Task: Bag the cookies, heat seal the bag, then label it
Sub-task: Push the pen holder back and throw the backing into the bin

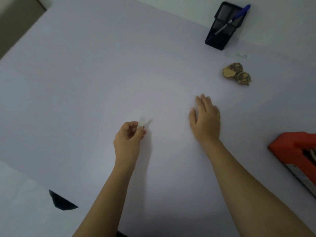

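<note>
Here my left hand (129, 136) pinches a small white label (141, 123) in its fingers, no writing legible, while my right hand (206, 117) lies flat, fingers together, on the table (102, 74), cookies (236, 73) well beyond it.

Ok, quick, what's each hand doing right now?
Left hand: closed, pinching a small white label.
Right hand: open, flat, holding nothing.
</note>
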### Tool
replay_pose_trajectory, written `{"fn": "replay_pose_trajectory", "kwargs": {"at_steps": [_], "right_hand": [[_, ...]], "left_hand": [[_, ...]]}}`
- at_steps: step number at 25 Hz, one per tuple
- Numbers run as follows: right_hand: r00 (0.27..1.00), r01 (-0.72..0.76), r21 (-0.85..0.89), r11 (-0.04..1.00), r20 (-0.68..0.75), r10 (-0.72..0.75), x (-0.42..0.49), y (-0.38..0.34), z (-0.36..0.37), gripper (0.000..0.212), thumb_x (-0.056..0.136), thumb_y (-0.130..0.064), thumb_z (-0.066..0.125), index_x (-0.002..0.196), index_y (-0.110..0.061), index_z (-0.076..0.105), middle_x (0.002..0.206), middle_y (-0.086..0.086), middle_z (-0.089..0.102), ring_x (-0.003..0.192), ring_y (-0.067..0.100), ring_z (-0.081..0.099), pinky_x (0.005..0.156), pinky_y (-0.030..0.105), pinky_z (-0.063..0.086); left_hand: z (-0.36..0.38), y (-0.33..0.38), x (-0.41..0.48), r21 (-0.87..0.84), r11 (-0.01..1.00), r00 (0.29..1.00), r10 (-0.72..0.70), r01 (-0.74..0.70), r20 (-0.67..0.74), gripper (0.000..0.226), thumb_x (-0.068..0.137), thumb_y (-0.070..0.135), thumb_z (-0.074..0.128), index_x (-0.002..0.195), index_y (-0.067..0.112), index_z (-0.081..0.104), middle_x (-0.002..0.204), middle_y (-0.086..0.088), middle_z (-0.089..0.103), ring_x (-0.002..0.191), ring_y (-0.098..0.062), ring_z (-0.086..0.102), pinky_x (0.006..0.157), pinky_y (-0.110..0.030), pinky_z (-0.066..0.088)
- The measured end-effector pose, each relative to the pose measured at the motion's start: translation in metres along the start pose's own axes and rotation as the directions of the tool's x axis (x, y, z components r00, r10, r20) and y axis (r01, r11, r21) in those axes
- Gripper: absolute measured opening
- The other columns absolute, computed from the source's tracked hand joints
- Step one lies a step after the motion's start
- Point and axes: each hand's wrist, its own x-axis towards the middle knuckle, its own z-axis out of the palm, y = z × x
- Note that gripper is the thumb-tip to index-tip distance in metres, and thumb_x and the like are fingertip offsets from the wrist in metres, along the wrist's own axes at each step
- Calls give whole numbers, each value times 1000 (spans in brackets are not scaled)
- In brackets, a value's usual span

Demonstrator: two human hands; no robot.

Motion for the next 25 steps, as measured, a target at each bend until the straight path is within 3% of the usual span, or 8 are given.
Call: {"fn": "replay_pose_trajectory", "kwargs": {"at_steps": [4,7,13,16,19,21,25], "right_hand": [[984,105,15,994,142,-107,-36,-99,28,62,89,-42,25,139,-8,38,150,12,33,140,28,28,110,50,23],[930,253,106,962,248,-272,-78,-177,47,60,91,-43,22,142,-12,32,153,8,28,143,23,20,113,49,17],[806,391,284,876,354,-474,-171,-328,84,57,94,-43,25,144,-16,26,155,5,21,145,19,10,115,45,6],[779,423,319,848,351,-521,-211,-386,103,59,92,-45,22,144,-17,27,155,5,24,144,20,11,115,43,5],[764,488,358,796,266,-588,-248,-430,123,54,92,-40,31,138,-14,40,148,8,38,141,24,25,113,43,14],[717,540,388,747,254,-649,-266,-447,143,48,92,-34,39,134,-13,46,143,9,45,138,26,31,111,41,20],[626,561,378,737,389,-676,-281,-439,210,42,92,-28,48,130,-9,49,137,11,51,132,29,39,110,40,28]], "left_hand": [[-53,-21,-6,-179,982,985,-86,59,-150,3,91,15,59,90,15,62,79,-4,70,75,-12,65,78,-26,52],[-105,-36,-9,-260,964,958,-123,53,-258,5,92,15,57,95,16,61,81,-6,69,74,-11,65,77,-23,52],[-257,-97,-11,-392,920,861,-216,21,-461,3,92,16,59,92,18,60,82,-7,68,72,-13,65,75,-24,52],[-322,-135,-11,-486,872,829,-314,59,-462,7,91,11,57,98,10,61,84,-10,69,71,-14,65,74,-24,53],[-371,-178,-6,-525,840,812,-398,136,-427,14,91,8,56,104,6,60,88,-12,70,72,-16,66,75,-26,54],[-390,-209,4,-514,833,787,-451,203,-421,15,89,9,57,104,7,61,85,-10,70,73,-17,67,77,-29,55],[-400,-277,34,-346,869,786,-477,354,-394,5,85,16,60,82,18,64,72,-4,70,79,-24,70,84,-39,56]]}}
